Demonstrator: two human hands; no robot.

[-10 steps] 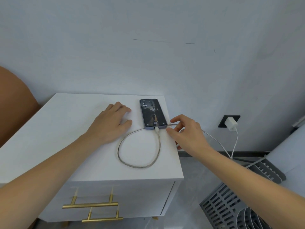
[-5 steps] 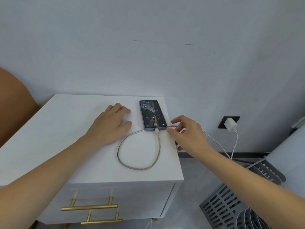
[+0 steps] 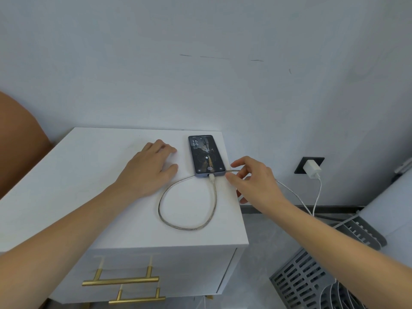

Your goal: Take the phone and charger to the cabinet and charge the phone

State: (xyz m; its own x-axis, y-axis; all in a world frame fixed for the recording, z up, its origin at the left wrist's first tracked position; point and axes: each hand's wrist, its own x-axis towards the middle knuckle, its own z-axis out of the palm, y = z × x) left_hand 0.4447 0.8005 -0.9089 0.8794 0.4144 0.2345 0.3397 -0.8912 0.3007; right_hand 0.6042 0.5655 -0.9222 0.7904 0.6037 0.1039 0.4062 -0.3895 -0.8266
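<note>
A phone (image 3: 205, 154) lies face up near the right rear corner of the white cabinet (image 3: 89, 197), its screen lit with a charging symbol. A white cable (image 3: 178, 224) is plugged into its bottom edge, loops on the cabinet top and runs off the right side to a white charger (image 3: 311, 169) seated in a black wall socket. My right hand (image 3: 252, 181) pinches the cable just right of the phone. My left hand (image 3: 149, 168) rests flat on the cabinet top, left of the phone, fingers apart.
The cabinet has gold drawer handles (image 3: 120, 281) on its front. A brown rounded chair back (image 3: 17, 143) stands at the left. On the floor to the right lie a grey slatted rack (image 3: 307, 282) and white furniture (image 3: 392, 208).
The phone screen now shows a charging symbol. Both hands have stayed in nearly the same places.
</note>
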